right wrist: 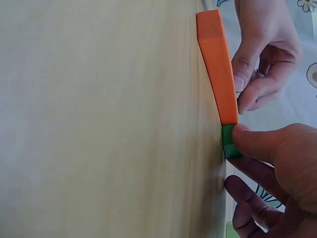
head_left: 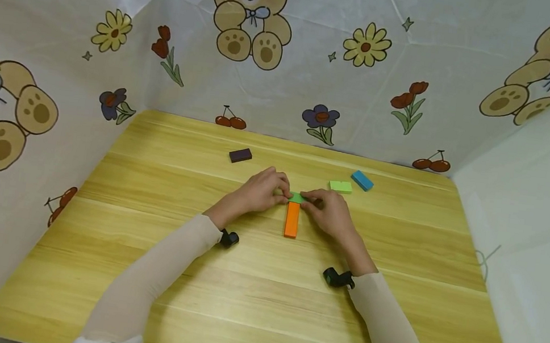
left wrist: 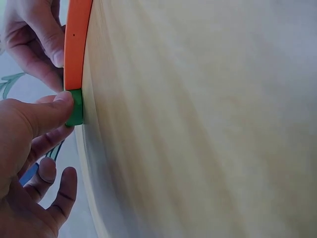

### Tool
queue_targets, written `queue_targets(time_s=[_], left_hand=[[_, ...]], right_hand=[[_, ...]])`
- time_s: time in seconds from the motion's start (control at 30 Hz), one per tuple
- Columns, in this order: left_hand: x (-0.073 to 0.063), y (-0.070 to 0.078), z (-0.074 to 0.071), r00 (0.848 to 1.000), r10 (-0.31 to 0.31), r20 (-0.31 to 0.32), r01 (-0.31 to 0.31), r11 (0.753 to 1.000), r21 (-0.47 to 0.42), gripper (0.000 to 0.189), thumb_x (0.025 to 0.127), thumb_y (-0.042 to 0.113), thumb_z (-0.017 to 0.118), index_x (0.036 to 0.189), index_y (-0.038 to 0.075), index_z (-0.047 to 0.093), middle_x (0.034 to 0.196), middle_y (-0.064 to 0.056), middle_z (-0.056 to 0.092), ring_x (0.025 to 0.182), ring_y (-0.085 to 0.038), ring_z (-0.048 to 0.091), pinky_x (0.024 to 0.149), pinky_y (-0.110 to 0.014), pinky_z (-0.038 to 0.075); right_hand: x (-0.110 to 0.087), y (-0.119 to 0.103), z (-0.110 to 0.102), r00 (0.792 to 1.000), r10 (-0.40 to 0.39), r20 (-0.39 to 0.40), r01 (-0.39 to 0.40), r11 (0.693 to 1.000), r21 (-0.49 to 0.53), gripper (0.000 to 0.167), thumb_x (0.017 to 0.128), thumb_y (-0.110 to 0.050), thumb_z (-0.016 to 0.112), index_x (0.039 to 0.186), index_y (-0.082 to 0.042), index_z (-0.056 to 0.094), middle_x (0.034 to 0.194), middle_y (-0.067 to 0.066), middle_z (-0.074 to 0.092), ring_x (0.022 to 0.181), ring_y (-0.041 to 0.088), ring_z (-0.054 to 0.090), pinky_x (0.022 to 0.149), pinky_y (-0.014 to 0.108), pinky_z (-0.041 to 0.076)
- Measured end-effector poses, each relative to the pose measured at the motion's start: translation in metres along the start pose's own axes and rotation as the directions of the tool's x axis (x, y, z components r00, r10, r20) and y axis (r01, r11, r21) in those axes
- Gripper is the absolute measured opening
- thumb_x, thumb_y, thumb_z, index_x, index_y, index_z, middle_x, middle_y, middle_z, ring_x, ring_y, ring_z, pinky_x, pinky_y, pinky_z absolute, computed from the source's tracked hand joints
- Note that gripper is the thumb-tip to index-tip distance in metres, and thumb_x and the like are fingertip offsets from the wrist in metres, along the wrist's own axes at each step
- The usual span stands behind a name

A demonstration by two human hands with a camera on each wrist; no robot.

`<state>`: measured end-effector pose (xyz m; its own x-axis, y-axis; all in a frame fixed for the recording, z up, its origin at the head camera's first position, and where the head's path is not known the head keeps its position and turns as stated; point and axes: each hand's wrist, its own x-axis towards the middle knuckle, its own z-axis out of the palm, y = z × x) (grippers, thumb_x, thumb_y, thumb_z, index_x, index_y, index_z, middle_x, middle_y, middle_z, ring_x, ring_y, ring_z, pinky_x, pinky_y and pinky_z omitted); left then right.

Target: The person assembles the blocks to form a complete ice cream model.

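Note:
A green block (head_left: 296, 197) lies crosswise against the far end of an orange block (head_left: 292, 220) on the table. Thumb and finger of my left hand (head_left: 263, 191) pinch the green block's left end. At its right end my right hand (head_left: 328, 209) does the same. Both wrist views show the green block (left wrist: 75, 109) touching the end of the orange block (right wrist: 215, 59). My fingers hide the ends of the green block in the head view.
Beyond my right hand lie a light green block (head_left: 340, 187) and a blue block (head_left: 362, 180). A dark block (head_left: 240, 156) lies behind my left hand. The wooden table (head_left: 216, 313) meets a patterned cloth (head_left: 283, 104) at its back edge.

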<state>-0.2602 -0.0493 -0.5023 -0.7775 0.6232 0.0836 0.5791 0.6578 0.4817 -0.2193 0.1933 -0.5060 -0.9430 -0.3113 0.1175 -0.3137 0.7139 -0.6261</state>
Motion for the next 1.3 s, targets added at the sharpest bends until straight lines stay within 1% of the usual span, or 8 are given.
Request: queue_targets(time_s=[0.17,0.27,0.4,0.47,0.53,0.73,0.97,1.3], left_hand=[[-0.001,0.003,0.001,1.0,0.012,-0.004,-0.012,1.0,0.015,0.01,0.1,0.03,0.079,0.102,0.023,0.085,0.122,0.007,0.074,0.093,-0.018,0.049,0.077,-0.03,0.041],[-0.002,0.004,0.001,1.0,0.016,-0.001,-0.016,1.0,0.02,0.01,0.1,0.029,0.079,0.103,0.023,0.085,0.122,0.007,0.073,0.094,-0.018,0.05,0.077,-0.03,0.042],[-0.002,0.005,0.001,1.0,0.013,-0.003,-0.013,0.999,0.032,0.009,0.1,0.029,0.079,0.102,0.023,0.085,0.122,0.008,0.073,0.094,-0.018,0.05,0.077,-0.03,0.043],[-0.003,0.005,0.001,1.0,0.014,-0.006,-0.014,0.999,0.038,0.008,0.1,0.029,0.079,0.101,0.024,0.085,0.122,0.008,0.073,0.093,-0.018,0.05,0.076,-0.03,0.043],[-0.003,0.005,0.001,1.0,0.018,-0.011,-0.017,0.999,0.041,0.008,0.1,0.029,0.079,0.1,0.024,0.085,0.121,0.008,0.073,0.093,-0.017,0.05,0.076,-0.029,0.042],[-0.003,0.005,0.001,1.0,0.025,-0.014,-0.024,0.999,0.034,0.007,0.1,0.029,0.08,0.1,0.024,0.085,0.122,0.009,0.073,0.092,-0.018,0.049,0.075,-0.029,0.041],[-0.002,0.006,0.0,1.0,0.023,0.007,-0.023,0.999,0.045,0.008,0.101,0.029,0.078,0.101,0.024,0.084,0.126,0.007,0.073,0.095,-0.018,0.051,0.077,-0.029,0.043],[-0.008,0.007,-0.01,0.997,0.0,0.081,-0.003,0.999,0.035,0.024,0.104,0.036,0.074,0.122,0.024,0.084,0.133,0.004,0.071,0.102,-0.019,0.051,0.083,-0.031,0.045]], right_hand=[[-0.004,-0.001,0.0,1.0,-0.015,0.014,0.015,0.999,-0.052,0.03,0.102,-0.023,0.076,0.13,-0.011,0.08,0.115,0.009,0.082,0.096,0.026,0.071,0.089,0.045,0.056],[-0.007,-0.005,-0.002,0.998,-0.011,0.062,0.015,0.997,-0.075,0.038,0.106,-0.031,0.072,0.137,-0.009,0.075,0.128,0.011,0.079,0.111,0.029,0.072,0.101,0.049,0.054],[-0.016,-0.016,-0.008,0.984,0.0,0.178,0.019,0.994,-0.103,0.061,0.106,-0.047,0.067,0.153,-0.009,0.061,0.158,0.014,0.06,0.139,0.039,0.056,0.117,0.059,0.045],[-0.021,-0.021,-0.01,0.975,-0.01,0.223,0.042,0.99,-0.138,0.071,0.104,-0.052,0.068,0.16,-0.011,0.053,0.167,0.014,0.048,0.144,0.042,0.048,0.119,0.063,0.042],[-0.025,-0.024,-0.011,0.969,-0.03,0.244,0.074,0.982,-0.174,0.077,0.101,-0.053,0.072,0.163,-0.014,0.049,0.171,0.013,0.042,0.141,0.041,0.045,0.115,0.063,0.045],[-0.03,-0.027,-0.007,0.972,-0.056,0.23,0.11,0.967,-0.23,0.075,0.099,-0.051,0.077,0.16,-0.013,0.054,0.165,0.014,0.048,0.133,0.037,0.046,0.11,0.055,0.047],[-0.031,-0.026,-0.006,0.976,-0.05,0.211,0.095,0.974,-0.208,0.074,0.098,-0.049,0.077,0.159,-0.013,0.055,0.16,0.012,0.053,0.131,0.037,0.048,0.11,0.054,0.048],[-0.03,-0.023,-0.002,0.977,-0.073,0.199,0.114,0.973,-0.203,0.072,0.099,-0.049,0.077,0.158,-0.013,0.056,0.154,0.009,0.057,0.129,0.035,0.05,0.11,0.053,0.049]])
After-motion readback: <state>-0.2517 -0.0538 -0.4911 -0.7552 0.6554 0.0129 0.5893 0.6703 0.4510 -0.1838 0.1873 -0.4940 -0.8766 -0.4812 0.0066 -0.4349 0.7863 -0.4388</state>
